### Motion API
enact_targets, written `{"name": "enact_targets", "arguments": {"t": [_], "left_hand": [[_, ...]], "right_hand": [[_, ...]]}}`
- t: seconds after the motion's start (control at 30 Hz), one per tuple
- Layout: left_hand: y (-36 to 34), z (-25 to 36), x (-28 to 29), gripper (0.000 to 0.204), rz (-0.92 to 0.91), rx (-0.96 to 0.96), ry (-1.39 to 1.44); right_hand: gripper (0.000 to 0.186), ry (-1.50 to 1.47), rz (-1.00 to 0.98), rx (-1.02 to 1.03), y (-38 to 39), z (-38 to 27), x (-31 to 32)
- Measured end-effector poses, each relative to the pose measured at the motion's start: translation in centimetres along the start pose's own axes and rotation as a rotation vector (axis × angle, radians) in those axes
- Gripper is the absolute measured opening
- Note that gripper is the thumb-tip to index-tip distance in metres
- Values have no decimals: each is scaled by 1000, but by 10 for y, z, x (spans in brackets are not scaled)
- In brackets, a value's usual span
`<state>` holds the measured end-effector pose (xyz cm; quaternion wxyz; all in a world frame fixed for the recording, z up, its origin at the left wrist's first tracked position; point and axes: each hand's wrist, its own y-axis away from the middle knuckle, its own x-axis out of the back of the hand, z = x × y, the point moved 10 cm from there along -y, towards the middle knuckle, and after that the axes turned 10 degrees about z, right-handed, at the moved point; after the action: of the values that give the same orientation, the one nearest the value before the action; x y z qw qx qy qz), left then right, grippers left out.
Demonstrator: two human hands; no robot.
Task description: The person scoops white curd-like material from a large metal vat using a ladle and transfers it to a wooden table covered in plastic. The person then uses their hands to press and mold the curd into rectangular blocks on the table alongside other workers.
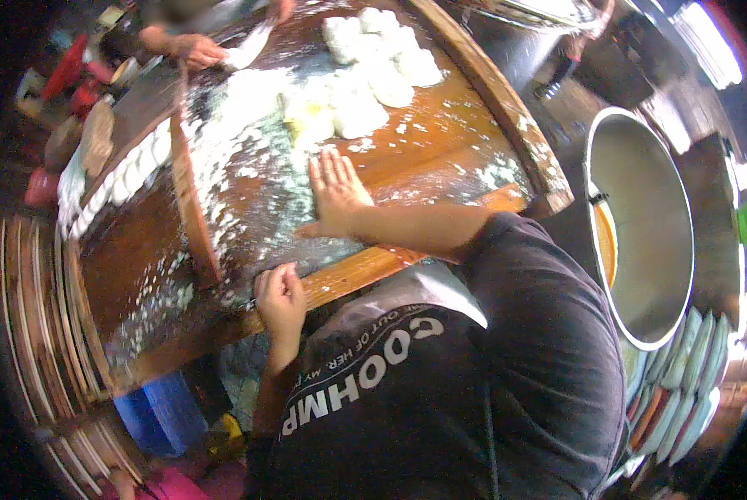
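My right hand (338, 197) lies on the floury wooden board (440, 158), fingers stretched and apart, with nothing held. Just beyond its fingertips sits a heap of white dough pieces (359, 110), some with a yellowish tint. At the near edge of the board is my left hand (280, 293), its fingers curled in; no object shows in it. White flour (240, 167) is strewn over the wood to the left of my right hand. Across the board, another person's hand (197, 50) holds a strip of dough (250, 50).
A wooden strip (192, 208) divides the board; left of it lies a row of dough rolls (136, 175). Raised wooden rails edge the board. A large metal pot (653, 250) stands at the right, above stacked bundles (682, 392). Below left is a blue container (161, 412).
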<state>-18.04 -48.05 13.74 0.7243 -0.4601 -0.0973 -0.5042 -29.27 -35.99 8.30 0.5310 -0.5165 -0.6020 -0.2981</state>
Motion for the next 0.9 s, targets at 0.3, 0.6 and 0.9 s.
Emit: {"name": "enact_targets", "arguments": {"t": [0.3, 0.6, 0.9], "left_hand": [[22, -73, -6, 28, -37, 525, 605], [71, -81, 99, 58, 174, 723, 1740], [183, -27, 226, 38, 451, 548, 947]], "right_hand": [[99, -14, 118, 154, -52, -86, -25], [81, -146, 210, 203, -52, -99, -5], [75, -25, 280, 205, -57, -92, -18]]}}
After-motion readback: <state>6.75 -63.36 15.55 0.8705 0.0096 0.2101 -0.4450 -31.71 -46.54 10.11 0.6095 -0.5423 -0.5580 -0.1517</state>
